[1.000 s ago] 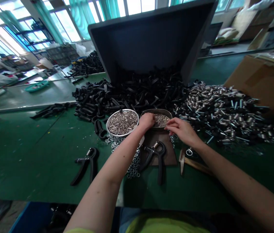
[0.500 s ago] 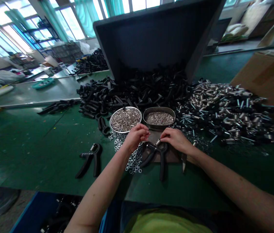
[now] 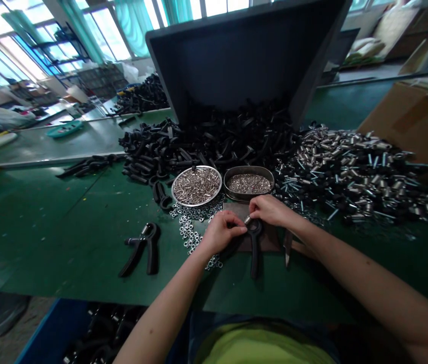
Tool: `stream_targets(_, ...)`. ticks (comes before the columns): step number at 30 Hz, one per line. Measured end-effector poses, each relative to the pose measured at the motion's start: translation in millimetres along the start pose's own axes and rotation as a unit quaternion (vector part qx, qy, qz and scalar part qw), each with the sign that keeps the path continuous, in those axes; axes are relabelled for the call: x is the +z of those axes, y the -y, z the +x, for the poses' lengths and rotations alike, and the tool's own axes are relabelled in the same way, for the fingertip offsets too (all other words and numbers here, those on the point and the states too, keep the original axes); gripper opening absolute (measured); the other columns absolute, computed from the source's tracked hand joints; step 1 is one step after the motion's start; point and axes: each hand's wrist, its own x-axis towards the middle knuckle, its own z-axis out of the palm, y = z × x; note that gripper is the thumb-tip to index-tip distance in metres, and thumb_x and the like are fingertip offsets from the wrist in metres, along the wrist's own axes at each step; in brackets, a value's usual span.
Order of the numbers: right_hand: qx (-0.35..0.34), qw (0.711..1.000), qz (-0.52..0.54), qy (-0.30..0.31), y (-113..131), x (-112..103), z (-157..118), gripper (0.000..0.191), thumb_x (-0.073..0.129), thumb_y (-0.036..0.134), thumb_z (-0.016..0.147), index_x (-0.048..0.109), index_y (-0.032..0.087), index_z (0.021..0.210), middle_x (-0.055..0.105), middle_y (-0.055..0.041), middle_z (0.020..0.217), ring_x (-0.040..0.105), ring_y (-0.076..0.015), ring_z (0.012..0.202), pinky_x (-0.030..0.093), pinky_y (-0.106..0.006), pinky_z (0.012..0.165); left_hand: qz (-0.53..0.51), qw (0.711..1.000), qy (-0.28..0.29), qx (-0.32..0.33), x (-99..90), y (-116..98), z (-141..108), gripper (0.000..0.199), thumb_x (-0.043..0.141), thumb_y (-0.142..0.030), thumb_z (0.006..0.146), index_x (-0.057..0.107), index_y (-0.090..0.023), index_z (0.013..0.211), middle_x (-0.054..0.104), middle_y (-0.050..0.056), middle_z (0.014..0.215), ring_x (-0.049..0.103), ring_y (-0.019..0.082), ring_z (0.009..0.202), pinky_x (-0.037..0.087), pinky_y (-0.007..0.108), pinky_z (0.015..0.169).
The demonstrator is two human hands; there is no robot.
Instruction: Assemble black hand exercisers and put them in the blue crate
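I report the left hand [image 3: 221,232] and right hand [image 3: 269,210] curled, fingertips pinching the spring [image 3: 247,220] at the head of a black hand gripper [image 3: 254,255], which lies on the brown mat [image 3: 270,240], lower centre of frame

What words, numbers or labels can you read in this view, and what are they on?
None can be read. The black hand grip and the cardboard box show no legible marks; any small print would be too small or dark to make out.
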Motion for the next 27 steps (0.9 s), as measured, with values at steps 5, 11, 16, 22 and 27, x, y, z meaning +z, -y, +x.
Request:
stream_targets(5, -0.002, 0.999, -0.049, -0.002, 6.3, -3.1, -3.5, 0.005, 0.063, 0.023, 0.073, 0.066, 0.019, 0.077, 0.067, -0.0035, 0.08, 0.059, -0.0172, 0.078, 0.032, -0.024, 0.057, 0.104, 0.994, 0.012, 0.042, 12.8, 6.2, 4.8, 0.006, 0.074, -0.027, 0.068, 0.072, -0.023, 0.073, 0.064, 0.001, 0.088, 0.054, 0.019, 0.091, 0.038, 0.034, 0.089)
stream_targets(11, -0.007, 0.998, -0.061, 0.021, 7.3, -5.4, -3.0, 0.006, 0.064, 0.024, 0.074, 0.066, 0.02, 0.077, 0.067, -0.0025, 0.079, 0.06, -0.0166, 0.076, 0.034, -0.023, 0.058, 0.101, 0.994, 0.02, 0.022, 16.1, 9.4, 6.1, 0.005, 0.072, -0.024, 0.07, 0.07, -0.02, 0.072, 0.064, 0.001, 0.085, 0.054, 0.018, 0.089, 0.039, 0.033, 0.087)
stream_targets(16, -0.026, 0.998, -0.063, 0.011, 7.6, -2.2, -5.3, 0.009, 0.058, 0.021, 0.078, 0.065, 0.018, 0.083, 0.066, -0.0066, 0.091, 0.059, -0.0191, 0.087, 0.035, -0.025, 0.064, 0.091, 0.996, 0.013, 0.0, 18.6, 8.5, 6.0, 0.005, 0.071, -0.022, 0.069, 0.068, -0.019, 0.071, 0.064, 0.001, 0.084, 0.055, 0.018, 0.088, 0.04, 0.031, 0.084)
stream_targets(22, -0.023, 0.998, -0.009, 0.056, 0.1, -6.3, 3.2, 0.005, 0.063, 0.022, 0.072, 0.066, 0.019, 0.075, 0.066, -0.0005, 0.074, 0.058, -0.0135, 0.07, 0.035, -0.021, 0.057, 0.08, 0.993, 0.057, -0.064, 16.1, 5.4, 11.1, 0.007, 0.07, -0.024, 0.068, 0.066, -0.018, 0.07, 0.062, 0.0, 0.078, 0.055, 0.015, 0.076, 0.042, 0.026, 0.071)
stream_targets(27, -0.026, 0.997, 0.026, 0.063, -1.3, -7.5, 4.5, 0.006, 0.063, 0.02, 0.07, 0.066, 0.017, 0.075, 0.066, 0.0003, 0.071, 0.057, -0.012, 0.066, 0.034, -0.02, 0.055, 0.059, 0.991, 0.07, -0.096, 15.1, 7.7, 13.4, 0.014, 0.07, -0.028, 0.066, 0.065, -0.018, 0.073, 0.061, -0.001, 0.075, 0.054, 0.013, 0.071, 0.041, 0.023, 0.063)
